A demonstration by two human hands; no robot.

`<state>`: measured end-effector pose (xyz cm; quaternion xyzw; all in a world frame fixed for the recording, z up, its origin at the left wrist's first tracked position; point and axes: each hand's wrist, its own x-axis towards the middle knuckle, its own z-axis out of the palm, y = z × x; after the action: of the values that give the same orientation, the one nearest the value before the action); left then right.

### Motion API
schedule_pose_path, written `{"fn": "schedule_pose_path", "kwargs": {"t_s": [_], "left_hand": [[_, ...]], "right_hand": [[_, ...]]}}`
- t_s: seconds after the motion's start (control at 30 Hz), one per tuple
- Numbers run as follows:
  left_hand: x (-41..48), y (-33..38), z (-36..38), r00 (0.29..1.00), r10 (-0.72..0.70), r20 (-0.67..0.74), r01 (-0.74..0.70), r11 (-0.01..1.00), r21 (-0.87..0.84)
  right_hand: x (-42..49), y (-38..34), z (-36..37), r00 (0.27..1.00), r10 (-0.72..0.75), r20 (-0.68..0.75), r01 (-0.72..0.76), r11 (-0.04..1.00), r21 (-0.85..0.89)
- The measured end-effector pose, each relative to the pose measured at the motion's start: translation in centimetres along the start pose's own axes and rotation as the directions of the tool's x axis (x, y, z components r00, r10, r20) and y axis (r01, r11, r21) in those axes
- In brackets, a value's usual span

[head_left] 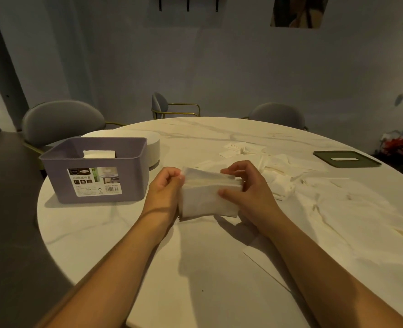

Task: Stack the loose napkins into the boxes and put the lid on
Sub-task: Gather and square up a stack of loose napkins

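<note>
A stack of white napkins (205, 197) stands on edge on the table in front of me. My left hand (166, 185) grips its left end with curled fingers. My right hand (245, 185) pinches its right end, thumb on the near face and fingers over the top. To the left stands an open purple box (94, 183) with a label on its front; a few white napkins (98, 154) lie inside. Loose napkins (278, 171) are scattered to the right. A dark green lid (347, 158) with a slot lies flat at the far right.
The white marble table (195, 256) is round, with its edge curving close on the left. A white round container (153, 147) sits just behind the purple box. Grey chairs (61, 121) stand around the far side. More napkins (243, 147) lie further back.
</note>
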<state>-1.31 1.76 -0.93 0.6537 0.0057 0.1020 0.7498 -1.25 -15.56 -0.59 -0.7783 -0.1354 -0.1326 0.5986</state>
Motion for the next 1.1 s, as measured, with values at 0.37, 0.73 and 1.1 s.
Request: {"fn": "schedule_pose_path", "kwargs": {"t_s": [0.37,0.73,1.1], "left_hand": [[0.11,0.0,0.05,0.995,-0.066,-0.079,0.066,0.998,-0.004],[-0.59,0.47,0.29,0.996,0.014,0.084,-0.019,0.998,0.063],[-0.16,0.06,0.04,0.998,0.045,0.039,-0.047,0.998,0.041]], "right_hand": [[0.04,0.12,0.09,0.991,-0.089,0.097,0.101,0.987,-0.128],[0.06,-0.55,0.21,0.974,-0.166,0.152,0.2,0.947,-0.25],[0.12,-0.35,-0.38,0.986,-0.089,0.139,0.136,0.913,-0.385]]}}
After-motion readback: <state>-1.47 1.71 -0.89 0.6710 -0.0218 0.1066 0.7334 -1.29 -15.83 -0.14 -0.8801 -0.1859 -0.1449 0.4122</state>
